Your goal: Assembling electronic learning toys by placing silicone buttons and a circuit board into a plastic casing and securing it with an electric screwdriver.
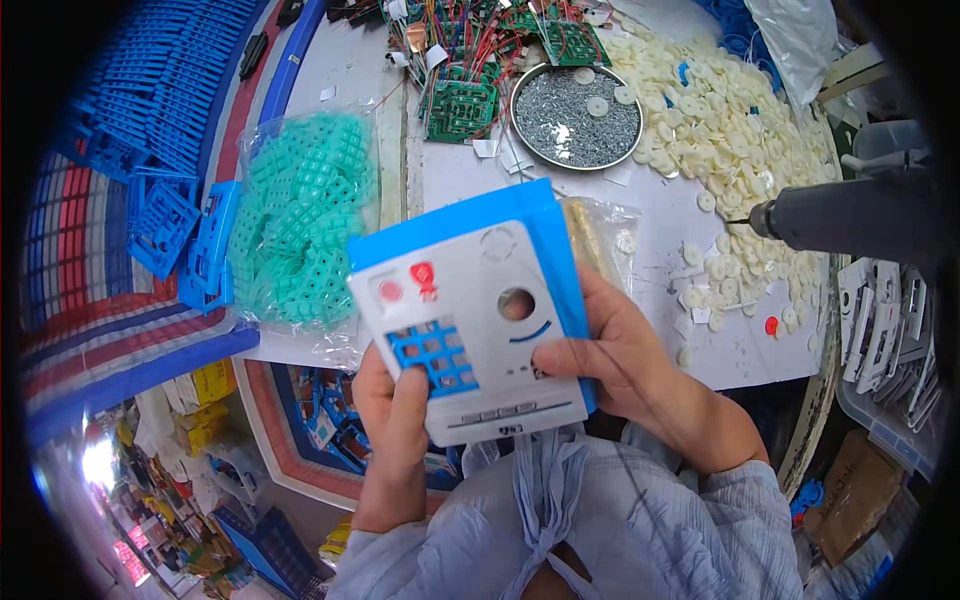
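Note:
Between my hands, above the near part of the table, is a white front panel (470, 300) lying over a blue plastic casing (452, 222). A round hole, a square-grid cut-out and red marks show on the panel. Through the grid, blue bars are visible. My left hand (390, 420) is closed on the lower left edge, its thumb beside the grid. On the right edge my right hand (630, 350) is closed too, its thumb pressed on the panel's face. The fingers beneath are mostly hidden, and I cannot tell whether panel and casing are joined.
A bag of green keypads (305, 215) lies left. Beyond are a round tray of screws (577, 165) and wired circuit boards (460, 108). Cream discs (720, 120) cover the right side, where a power screwdriver (840, 215) juts in. Blue casings (165, 222) are stacked far left.

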`<control>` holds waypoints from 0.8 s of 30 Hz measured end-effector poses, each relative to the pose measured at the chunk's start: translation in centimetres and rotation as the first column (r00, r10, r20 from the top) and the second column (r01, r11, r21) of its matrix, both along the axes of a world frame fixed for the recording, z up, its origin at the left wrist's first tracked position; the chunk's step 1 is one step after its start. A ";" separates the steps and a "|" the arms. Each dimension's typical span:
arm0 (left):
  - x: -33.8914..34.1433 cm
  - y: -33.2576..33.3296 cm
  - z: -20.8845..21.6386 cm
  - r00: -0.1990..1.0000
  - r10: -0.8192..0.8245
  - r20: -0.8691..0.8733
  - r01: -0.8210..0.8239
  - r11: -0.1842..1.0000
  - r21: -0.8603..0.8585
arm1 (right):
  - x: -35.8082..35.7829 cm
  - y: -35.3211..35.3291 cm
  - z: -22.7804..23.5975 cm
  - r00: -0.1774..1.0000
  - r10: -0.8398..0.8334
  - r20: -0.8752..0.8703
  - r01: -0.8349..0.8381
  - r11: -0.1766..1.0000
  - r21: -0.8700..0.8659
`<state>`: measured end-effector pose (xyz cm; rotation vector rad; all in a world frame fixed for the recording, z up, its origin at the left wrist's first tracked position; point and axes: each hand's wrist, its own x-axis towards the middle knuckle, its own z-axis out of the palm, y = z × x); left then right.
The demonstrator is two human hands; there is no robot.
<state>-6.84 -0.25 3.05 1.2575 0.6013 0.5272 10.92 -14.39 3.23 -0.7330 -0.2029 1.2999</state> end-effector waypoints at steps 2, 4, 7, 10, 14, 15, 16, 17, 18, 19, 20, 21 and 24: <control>1.1 0.8 -0.5 1.000 -0.028 -0.004 0.029 0.998 0.059 | 0.1 -0.2 0.1 0.970 -0.069 0.231 0.081 0.996 -0.040; 2.4 0.9 -0.8 1.000 0.011 -0.023 -0.009 0.995 0.098 | 1.2 -0.9 0.4 0.977 0.105 0.184 -0.088 0.991 -0.097; 3.0 0.7 -1.1 0.998 0.033 0.044 -0.038 0.992 0.122 | 2.9 -2.1 -0.1 0.949 0.291 0.117 -0.272 0.950 -0.155; 3.7 0.3 -0.9 0.996 0.019 0.089 -0.020 1.000 0.007 | 2.9 -2.7 -1.3 0.967 0.243 0.074 -0.232 0.964 -0.133; 3.8 0.8 -0.7 0.999 -0.013 0.048 0.013 1.000 0.016 | 1.6 -2.3 -2.1 0.976 0.079 0.203 -0.065 0.995 -0.076; 3.6 1.0 -1.1 0.999 -0.019 0.038 0.017 0.999 0.050 | 1.8 -2.5 -2.5 0.966 0.093 0.242 -0.072 0.993 -0.096; 3.2 1.3 -1.5 0.999 -0.048 0.026 0.046 0.997 0.067 | 2.0 -2.7 -2.7 0.954 0.107 0.280 -0.077 0.990 -0.115; 3.0 1.9 -1.8 0.997 -0.081 0.016 0.080 0.993 0.082 | 2.0 -3.0 -2.6 0.949 0.115 0.294 -0.082 0.989 -0.122; 2.8 2.4 -1.9 0.993 -0.114 0.005 0.113 0.989 0.097 | 2.0 -3.5 -2.6 0.944 0.122 0.307 -0.086 0.988 -0.128; 2.7 2.9 -1.6 0.979 -0.194 0.059 0.190 0.979 0.081 | 2.0 -3.7 -2.5 0.939 0.130 0.320 -0.091 0.987 -0.135; 3.2 3.0 -1.2 0.985 -0.157 0.071 0.152 0.985 0.082 | 2.0 -3.9 -2.4 0.941 0.131 0.313 -0.100 0.988 -0.114; 3.8 3.1 -0.7 0.989 -0.121 0.082 0.114 0.990 0.082 | 2.1 -3.9 -2.3 0.943 0.133 0.305 -0.109 0.990 -0.092; 5.2 2.4 -0.3 0.986 -0.066 0.152 0.053 0.995 0.086 | 2.0 -4.1 -2.3 0.929 0.122 0.348 -0.095 0.991 -0.093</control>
